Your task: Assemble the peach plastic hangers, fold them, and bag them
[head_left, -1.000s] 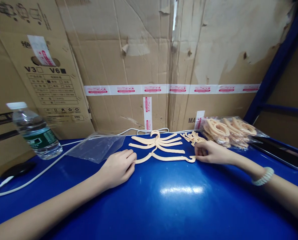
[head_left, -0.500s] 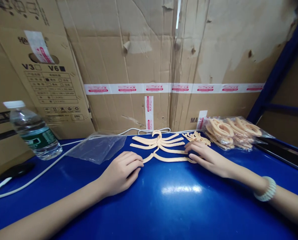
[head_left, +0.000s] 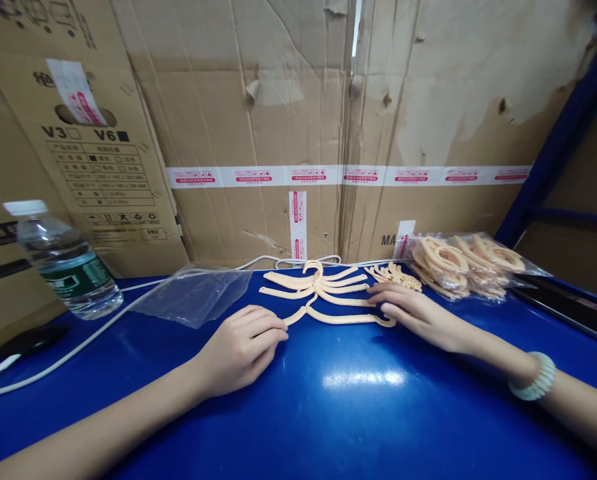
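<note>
Several cream folding clothes hangers lie flat in a stack on the blue table, their hook [head_left: 313,267] toward the back. The front hanger [head_left: 345,319] is nearest me. My left hand [head_left: 245,347] is closed with curled fingers over that hanger's left end, hiding the tip. My right hand [head_left: 421,315] is open, its fingers stretched over the right end of the hanger [head_left: 345,301] just behind; whether they press on it I cannot tell. Its thumb is just above the front hanger's curled right end, which shows. A pile of small cream parts [head_left: 393,275] lies behind my right fingers.
Bagged cream hangers [head_left: 471,263] sit at the back right beside a dark phone [head_left: 571,308]. A clear plastic bag [head_left: 193,297], a white cable [head_left: 85,347], a water bottle [head_left: 71,267] and a black object [head_left: 33,340] are at left. Cardboard [head_left: 258,220] walls the back.
My right hand has shifted slightly, uncovering more of the front hanger's curled right end. My left hand keeps its place at the left end. The view has shifted a little.
</note>
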A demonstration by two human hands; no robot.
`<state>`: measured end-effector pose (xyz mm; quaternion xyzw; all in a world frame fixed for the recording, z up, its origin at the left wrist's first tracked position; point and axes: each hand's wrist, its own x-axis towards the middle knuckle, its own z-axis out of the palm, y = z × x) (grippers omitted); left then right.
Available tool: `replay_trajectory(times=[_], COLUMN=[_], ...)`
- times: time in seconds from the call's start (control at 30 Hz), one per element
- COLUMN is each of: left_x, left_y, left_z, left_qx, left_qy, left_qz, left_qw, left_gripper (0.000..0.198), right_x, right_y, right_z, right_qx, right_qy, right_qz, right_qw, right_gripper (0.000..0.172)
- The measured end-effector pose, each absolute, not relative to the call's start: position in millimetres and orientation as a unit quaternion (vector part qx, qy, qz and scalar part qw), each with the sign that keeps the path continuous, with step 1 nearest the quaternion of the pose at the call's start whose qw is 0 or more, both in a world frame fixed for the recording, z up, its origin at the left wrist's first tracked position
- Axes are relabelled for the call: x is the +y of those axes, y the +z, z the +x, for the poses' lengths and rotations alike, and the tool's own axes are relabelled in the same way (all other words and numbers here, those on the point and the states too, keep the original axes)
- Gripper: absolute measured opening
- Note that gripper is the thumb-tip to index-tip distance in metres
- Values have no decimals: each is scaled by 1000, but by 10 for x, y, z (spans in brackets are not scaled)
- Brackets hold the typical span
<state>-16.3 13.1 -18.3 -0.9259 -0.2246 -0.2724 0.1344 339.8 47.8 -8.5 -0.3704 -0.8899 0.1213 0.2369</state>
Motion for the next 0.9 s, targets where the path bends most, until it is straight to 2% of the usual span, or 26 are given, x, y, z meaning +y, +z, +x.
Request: replay_trajectory(times=[0.1, 0.4, 0.67, 0.9], left_x=[144, 190, 193, 197], left_y=[-201, -267, -270, -285], left_z=[-177, -220, -212, -222], left_qx=[-239, -297, -314, -328], left_qy=[-276, -271, -265, -250], left_qz=[-920, -908, -906, -907], left_qw=[143, 122, 96, 90], left_gripper=[22, 24, 24, 24], right_x=[553, 666, 693, 708], right_y=[-11, 17, -46, -62], right_z=[3529, 3771, 3758, 3759], right_qx=[-878, -868, -855, -847], right_qy=[120, 153, 147, 135], right_qz=[-391, -452, -477, -491], right_qw=[249, 135, 144, 154], right_gripper=[36, 30, 30, 22])
